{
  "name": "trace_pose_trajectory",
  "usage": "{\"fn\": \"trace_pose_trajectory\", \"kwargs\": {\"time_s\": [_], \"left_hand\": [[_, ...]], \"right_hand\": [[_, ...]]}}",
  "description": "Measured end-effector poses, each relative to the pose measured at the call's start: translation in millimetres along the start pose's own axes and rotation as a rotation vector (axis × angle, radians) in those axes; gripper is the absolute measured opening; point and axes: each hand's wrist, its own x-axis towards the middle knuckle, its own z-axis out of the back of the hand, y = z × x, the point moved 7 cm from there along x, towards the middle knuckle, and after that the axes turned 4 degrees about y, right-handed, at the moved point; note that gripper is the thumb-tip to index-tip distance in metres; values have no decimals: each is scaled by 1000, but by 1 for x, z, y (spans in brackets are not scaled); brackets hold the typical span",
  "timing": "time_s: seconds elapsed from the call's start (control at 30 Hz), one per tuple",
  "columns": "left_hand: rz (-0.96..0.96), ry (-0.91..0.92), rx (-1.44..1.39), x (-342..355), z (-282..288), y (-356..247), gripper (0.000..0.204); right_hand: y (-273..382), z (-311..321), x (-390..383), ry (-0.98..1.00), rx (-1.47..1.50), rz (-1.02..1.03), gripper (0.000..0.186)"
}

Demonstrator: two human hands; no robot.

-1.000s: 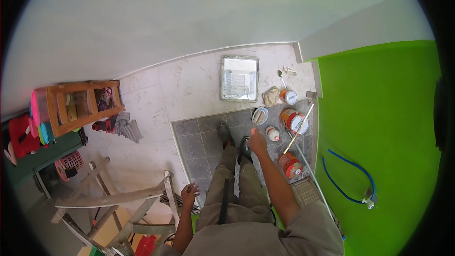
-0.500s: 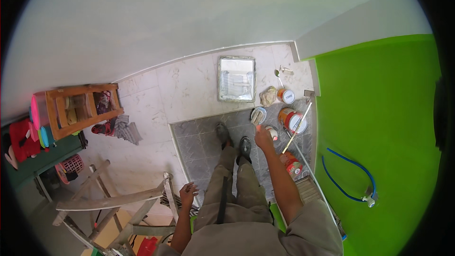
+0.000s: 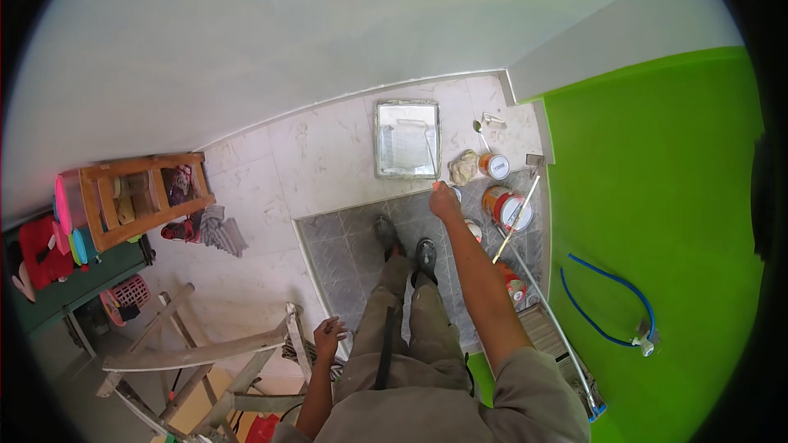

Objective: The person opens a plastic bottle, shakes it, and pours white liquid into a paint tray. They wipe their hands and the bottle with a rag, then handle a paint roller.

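My right hand grips a small paint roller by its handle, which is mostly hidden in the fist. The roller's thin rod reaches away from me into a rectangular paint tray, and its head lies over the whitish tray floor. A small paint pot is partly covered by this hand. My left hand hangs low beside my left leg, fingers loosely bent and apart, with nothing in it.
Paint cans and a crumpled cloth stand right of the tray. A long pole leans across them. Left are a wooden trestle and a wooden rack. A blue hose hangs against the green wall.
My right hand has moved forward and slightly left, carrying the roller from above the small pot into the tray. My left hand has barely shifted.
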Motion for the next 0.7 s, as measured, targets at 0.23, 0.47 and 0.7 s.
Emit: {"fn": "trace_pose_trajectory", "kwargs": {"time_s": [0.23,0.47,0.7], "left_hand": [[-34,14,-31,7,6,-3,40],[-5,39,-13,10,7,7,40],[-12,21,46,10,16,-3,40]], "right_hand": [[-11,-24,-40,43,-14,-62,35],[-24,-54,-107,-13,-19,-94,30],[11,-32,-40,-85,25,-16,27]]}}
